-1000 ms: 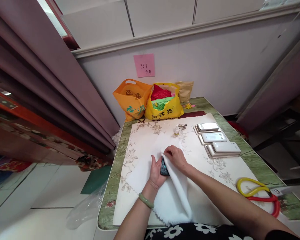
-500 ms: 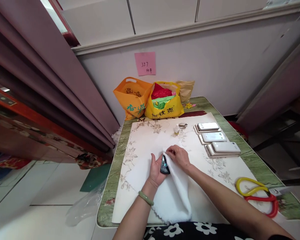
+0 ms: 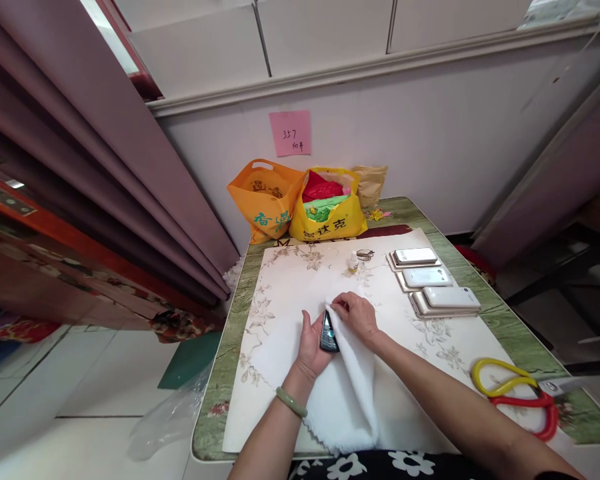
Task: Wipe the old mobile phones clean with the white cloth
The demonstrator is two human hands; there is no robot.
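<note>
A dark mobile phone with a keypad (image 3: 329, 339) lies in the palm of my left hand (image 3: 311, 348), whose thumb sticks out to the side. The white cloth (image 3: 341, 410) hangs over the phone's right side and spreads below onto the table. Pinched at its upper edge, the cloth is between the fingers of my right hand (image 3: 356, 315), at the top end of the phone. Part of the phone and the left fingers are hidden beneath the cloth. A small white bottle (image 3: 353, 261) stands beyond my hands.
Stacked phones (image 3: 444, 299) lie to the right in several piles. Scissors with yellow and red handles (image 3: 517, 387) rest at the front right edge. An orange bag (image 3: 267, 200) and a stuffed yellow bag (image 3: 330, 217) stand at the back. Flowered paper (image 3: 280, 293) covers the green table.
Both hands stay almost in place, still on the phone and cloth. The cloth's fold has shifted slightly left, and the view has tilted a little.
</note>
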